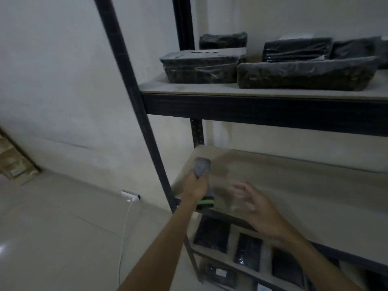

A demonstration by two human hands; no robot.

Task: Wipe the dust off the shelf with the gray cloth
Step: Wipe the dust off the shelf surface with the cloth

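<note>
My left hand (195, 186) grips a bunched gray cloth (202, 165) with a green and black band at its lower end, held at the left front corner of the middle shelf board (294, 185). The cloth's top sticks up above my fist over the board. My right hand (255, 204) hovers over the same board a little to the right, blurred, fingers loosely spread and holding nothing. The middle board is a bare beige panel in a black metal rack (144, 122).
Several black plastic-wrapped packages (201, 68) lie on the upper shelf. More dark packages (212, 234) sit on the shelves below. A white power strip (130, 195) with a cable lies on the floor by the wall, left of the rack's front post.
</note>
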